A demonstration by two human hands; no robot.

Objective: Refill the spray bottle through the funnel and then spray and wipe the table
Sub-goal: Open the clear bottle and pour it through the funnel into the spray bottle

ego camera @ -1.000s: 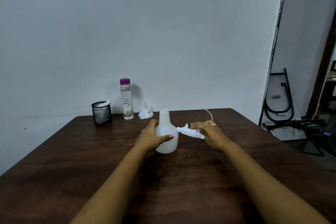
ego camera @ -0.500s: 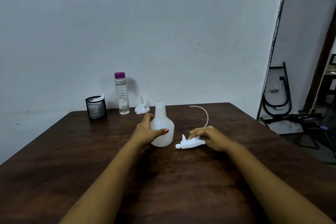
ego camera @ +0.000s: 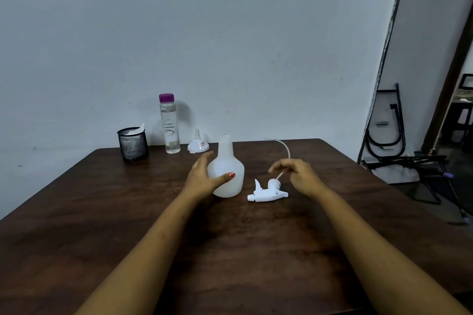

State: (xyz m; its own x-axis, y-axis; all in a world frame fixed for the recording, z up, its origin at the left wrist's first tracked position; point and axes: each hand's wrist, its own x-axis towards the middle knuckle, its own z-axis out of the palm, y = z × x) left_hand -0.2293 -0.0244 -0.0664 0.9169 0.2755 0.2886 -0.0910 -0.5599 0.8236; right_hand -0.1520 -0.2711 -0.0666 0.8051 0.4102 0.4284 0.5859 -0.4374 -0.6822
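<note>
The spray bottle (ego camera: 226,169) stands upright and uncapped at mid-table (ego camera: 102,212), translucent white. My left hand (ego camera: 204,179) cups it, thumb across the front. Just right of it the trigger head (ego camera: 266,193) lies on its side. My right hand (ego camera: 299,174) hovers above the head's tube, fingers loosely curled, gripping nothing. Behind stand a funnel (ego camera: 197,144) with a sticker and a water bottle (ego camera: 170,125) with lettering, both unreadable.

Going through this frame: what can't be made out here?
Head view only:
- Spray bottle: liquid level unreadable through the cloudy wall; the left hand covers its left side, hiding whether it grips.
- Right hand: blurred by motion; contact with the tube unclear.
- Mesh cup: contents hidden by its wall, except a white corner.
- Funnel label: too small to read.
</note>
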